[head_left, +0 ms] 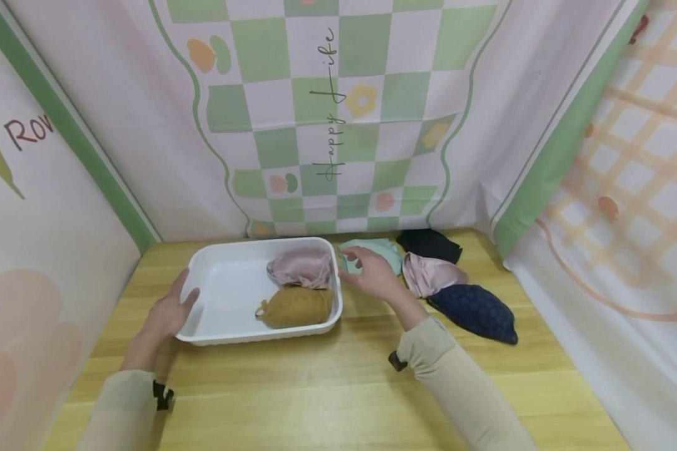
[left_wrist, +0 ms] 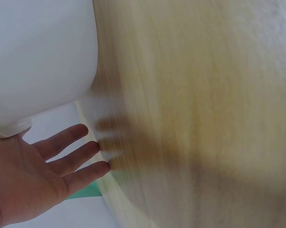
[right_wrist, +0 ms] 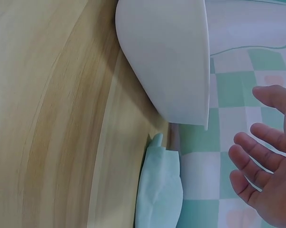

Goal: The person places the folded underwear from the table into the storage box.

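Two bras [head_left: 296, 307] look done, in the white tub [head_left: 231, 285] left of middle; four more bras [head_left: 431, 275] seem left, right on the counter [head_left: 293, 394]. Left hand [head_left: 168, 311] touches the tub, fingers straight; right hand's [head_left: 377, 275] grip is loose, empty.

Tray [head_left: 225, 294] on table [head_left: 282, 394], two cloth pieces [head_left: 296, 307] inside at right, four others [head_left: 471, 310] farther right, curtain [head_left: 361, 37] behind

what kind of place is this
Probably a small curtained-off work booth, perhaps set up for recording: printed curtains hang on three sides of a wood-grain table, on which stands a white tray.
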The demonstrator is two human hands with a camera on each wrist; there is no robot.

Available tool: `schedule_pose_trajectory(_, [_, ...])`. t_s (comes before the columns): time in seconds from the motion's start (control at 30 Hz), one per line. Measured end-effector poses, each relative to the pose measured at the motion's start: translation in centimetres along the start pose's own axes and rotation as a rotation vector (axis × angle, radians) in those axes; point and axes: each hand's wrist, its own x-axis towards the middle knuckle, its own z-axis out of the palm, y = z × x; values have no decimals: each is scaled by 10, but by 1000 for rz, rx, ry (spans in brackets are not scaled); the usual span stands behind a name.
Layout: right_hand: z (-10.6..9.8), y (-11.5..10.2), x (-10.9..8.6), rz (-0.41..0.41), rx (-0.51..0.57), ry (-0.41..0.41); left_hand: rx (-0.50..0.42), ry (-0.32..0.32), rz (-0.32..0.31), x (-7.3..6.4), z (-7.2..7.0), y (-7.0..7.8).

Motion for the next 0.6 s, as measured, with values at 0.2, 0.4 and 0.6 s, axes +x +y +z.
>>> schedule_pose_trajectory(0.2, [-4, 6, -5, 4, 19, 1, -4, 1, -6, 1, 1, -3])
schedule_pose_trajectory(0.4, [-11, 9, -12, 15, 29, -12, -7, -7, -14, 1, 0, -1])
schedule_pose_trajectory(0.6, [-15, 11, -20, 33, 43, -13, -6, -11, -23, 1, 0, 1])
